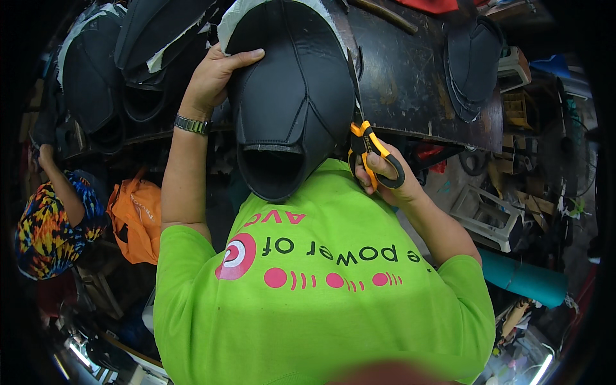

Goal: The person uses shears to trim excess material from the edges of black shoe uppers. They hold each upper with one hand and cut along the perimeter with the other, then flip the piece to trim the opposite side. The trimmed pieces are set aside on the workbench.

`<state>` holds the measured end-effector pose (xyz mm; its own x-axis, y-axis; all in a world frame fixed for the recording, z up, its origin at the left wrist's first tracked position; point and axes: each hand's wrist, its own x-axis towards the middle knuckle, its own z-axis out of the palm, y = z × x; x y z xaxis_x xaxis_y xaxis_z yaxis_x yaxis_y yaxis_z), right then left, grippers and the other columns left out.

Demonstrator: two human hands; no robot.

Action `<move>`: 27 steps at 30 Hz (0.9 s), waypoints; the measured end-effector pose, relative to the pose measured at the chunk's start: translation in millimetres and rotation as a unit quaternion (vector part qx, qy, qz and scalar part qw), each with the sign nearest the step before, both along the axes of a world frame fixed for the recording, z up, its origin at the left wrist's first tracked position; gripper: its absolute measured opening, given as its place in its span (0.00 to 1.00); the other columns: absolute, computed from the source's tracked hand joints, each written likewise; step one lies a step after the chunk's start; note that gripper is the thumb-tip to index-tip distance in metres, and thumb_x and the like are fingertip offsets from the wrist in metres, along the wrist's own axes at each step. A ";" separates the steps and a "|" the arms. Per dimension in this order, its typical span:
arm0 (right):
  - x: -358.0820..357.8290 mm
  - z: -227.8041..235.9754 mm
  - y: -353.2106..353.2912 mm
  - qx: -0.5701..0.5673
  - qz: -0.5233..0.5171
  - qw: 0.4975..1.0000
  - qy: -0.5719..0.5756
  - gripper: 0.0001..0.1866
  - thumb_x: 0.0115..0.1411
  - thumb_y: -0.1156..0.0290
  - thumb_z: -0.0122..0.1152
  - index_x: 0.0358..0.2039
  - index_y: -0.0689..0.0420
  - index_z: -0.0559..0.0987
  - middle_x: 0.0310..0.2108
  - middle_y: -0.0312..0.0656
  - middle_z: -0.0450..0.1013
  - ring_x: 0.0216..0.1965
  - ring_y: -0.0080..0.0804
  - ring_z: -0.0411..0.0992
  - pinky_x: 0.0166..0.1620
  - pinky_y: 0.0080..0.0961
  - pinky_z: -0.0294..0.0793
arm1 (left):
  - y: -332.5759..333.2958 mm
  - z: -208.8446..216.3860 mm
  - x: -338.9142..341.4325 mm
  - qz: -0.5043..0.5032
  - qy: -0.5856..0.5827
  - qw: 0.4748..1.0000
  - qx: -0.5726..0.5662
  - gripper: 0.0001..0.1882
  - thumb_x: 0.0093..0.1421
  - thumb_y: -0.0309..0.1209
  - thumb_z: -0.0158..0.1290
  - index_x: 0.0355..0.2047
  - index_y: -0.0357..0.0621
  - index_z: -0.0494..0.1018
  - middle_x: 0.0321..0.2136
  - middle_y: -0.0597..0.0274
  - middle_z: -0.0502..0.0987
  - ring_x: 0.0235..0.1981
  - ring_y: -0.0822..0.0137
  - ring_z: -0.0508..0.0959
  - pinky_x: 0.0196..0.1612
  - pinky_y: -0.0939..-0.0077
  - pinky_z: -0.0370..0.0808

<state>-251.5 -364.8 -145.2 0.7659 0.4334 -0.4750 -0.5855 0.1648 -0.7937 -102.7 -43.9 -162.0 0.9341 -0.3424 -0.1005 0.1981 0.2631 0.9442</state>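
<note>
A large black piece with stitched seams [289, 96], looking like a leather shoe upper, is held up in front of my chest. Ragged white lining shows along its far edge, and a dark opening gapes at its near end. My left hand [215, 77] grips its left side, thumb on top and the other fingers hidden behind. In my right hand [388, 170] are scissors with orange and black handles [367, 138], fingers through the loops. Their blades point away from me along the right edge of the upper; whether they touch it I cannot tell.
Similar black uppers [90, 77] lie at the left of the dark worktable [410, 83], and a stack of black pieces [473, 67] at its right. An orange bag [135, 215] and a person in a colourful shirt [51, 224] are at left. A plastic stool [484, 218] stands right.
</note>
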 end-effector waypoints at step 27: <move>12.2 -1.4 0.5 0.035 0.031 0.998 -0.045 0.32 0.61 0.46 0.61 0.53 0.58 0.68 0.30 0.39 0.70 0.30 0.23 0.70 0.37 0.20 0.72 | -16.4 18.4 0.7 -0.053 0.014 0.997 0.051 0.17 0.58 0.24 0.61 0.48 0.38 0.75 0.36 0.63 0.82 0.33 0.75 0.82 0.39 0.81 0.80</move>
<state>-239.3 -364.3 -146.6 0.7751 0.5109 -0.3719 -0.5229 0.1881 -0.8314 -102.0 -60.3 -143.6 0.8899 -0.4255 -0.1643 0.2453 0.1429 0.9589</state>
